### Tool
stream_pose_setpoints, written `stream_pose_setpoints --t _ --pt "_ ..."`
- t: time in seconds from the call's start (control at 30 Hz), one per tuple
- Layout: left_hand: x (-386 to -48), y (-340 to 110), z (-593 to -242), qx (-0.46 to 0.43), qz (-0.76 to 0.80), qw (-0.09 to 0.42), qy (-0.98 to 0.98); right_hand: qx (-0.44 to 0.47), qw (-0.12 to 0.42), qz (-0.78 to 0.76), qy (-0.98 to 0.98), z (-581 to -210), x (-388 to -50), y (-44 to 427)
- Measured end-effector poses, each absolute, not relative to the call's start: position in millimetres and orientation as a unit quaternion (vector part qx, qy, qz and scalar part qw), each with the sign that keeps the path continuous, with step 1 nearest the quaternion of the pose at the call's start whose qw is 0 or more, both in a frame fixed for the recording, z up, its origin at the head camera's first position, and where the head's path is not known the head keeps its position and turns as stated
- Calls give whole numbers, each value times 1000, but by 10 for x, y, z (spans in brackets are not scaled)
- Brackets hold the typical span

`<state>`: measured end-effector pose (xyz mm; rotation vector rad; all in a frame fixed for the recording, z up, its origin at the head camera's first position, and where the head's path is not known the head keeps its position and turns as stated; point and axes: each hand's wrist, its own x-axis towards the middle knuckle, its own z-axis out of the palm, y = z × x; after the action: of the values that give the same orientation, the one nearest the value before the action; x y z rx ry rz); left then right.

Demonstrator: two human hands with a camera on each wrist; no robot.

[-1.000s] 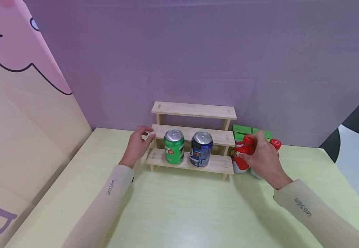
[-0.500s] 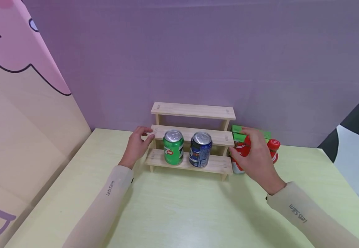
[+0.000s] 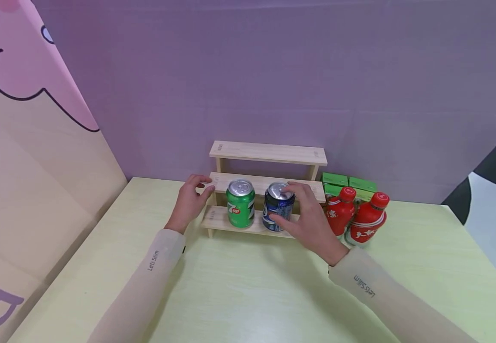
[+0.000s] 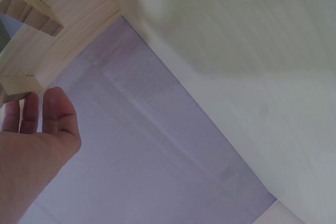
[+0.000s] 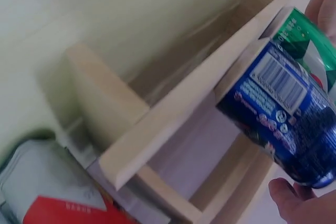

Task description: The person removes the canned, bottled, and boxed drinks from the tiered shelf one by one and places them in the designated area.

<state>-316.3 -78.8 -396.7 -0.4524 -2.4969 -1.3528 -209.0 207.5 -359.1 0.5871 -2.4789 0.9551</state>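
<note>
A three-tier wooden step rack (image 3: pixel 269 151) stands by the back wall. On its lowest step are a green 7up can (image 3: pixel 240 204) and, to its right, a dark blue soda can (image 3: pixel 276 209), both upright. My left hand (image 3: pixel 189 197) is at the rack's left end, its bent fingers touching the middle board's end in the left wrist view. My right hand (image 3: pixel 314 226) reaches to the blue can from the right, thumb and fingers spread apart around it. In the right wrist view, fingertips (image 5: pixel 283 190) show near the can's top; firm contact cannot be made out.
Two red-capped bottles with red labels, one nearer (image 3: pixel 365 221) and one beside the rack (image 3: pixel 339 212), stand right of it. Green boxes (image 3: pixel 334 179) sit behind them. A purple wall (image 3: pixel 248 71) closes off the back of the pale table (image 3: pixel 230 286).
My right hand has moved left from the red bottles to the blue can, uncovering the bottles. My left hand stays at the rack's end, and the cans have not moved.
</note>
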Motion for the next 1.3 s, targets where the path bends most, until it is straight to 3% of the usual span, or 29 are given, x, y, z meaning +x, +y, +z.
stream_pose_setpoints --t 0.53,1.03,1.3 --pt "-3177 -758 -3968 -166 -466 128 -860 161 261 343 -888 -3545 -1990 2046" --pt "-3226 -817 -3990 -161 -463 133 -862 137 309 274 -900 -3426 -1453 2747" --pt "-3216 -821 -3983 -157 -462 127 -864 91 301 231 -921 -3506 -1212 3134"
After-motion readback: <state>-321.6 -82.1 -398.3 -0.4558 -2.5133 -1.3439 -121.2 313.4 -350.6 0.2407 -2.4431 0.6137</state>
